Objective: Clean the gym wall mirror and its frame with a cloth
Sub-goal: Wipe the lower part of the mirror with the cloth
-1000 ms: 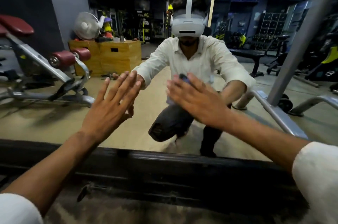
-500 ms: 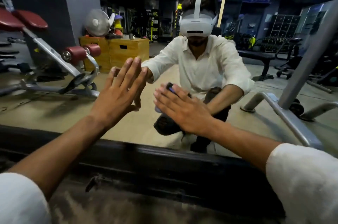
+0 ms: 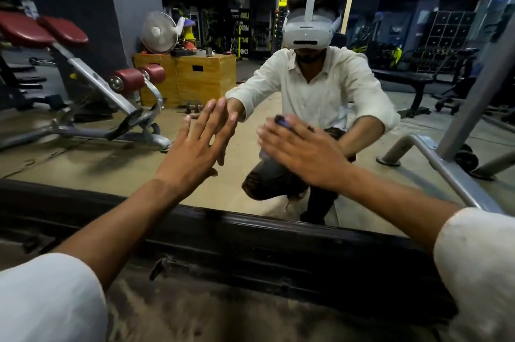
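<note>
My left hand (image 3: 195,152) lies flat against the wall mirror (image 3: 111,168), fingers straight and close together, holding nothing. My right hand (image 3: 303,152) is spread flat too, pressing a blue cloth (image 3: 281,121) onto the glass just beside it. Only a bit of cloth shows past my fingertips. Both hands are low on the mirror, near its bottom edge, above the dark frame (image 3: 250,233). The glass reflects me crouching and a red-padded gym bench (image 3: 25,30).
</note>
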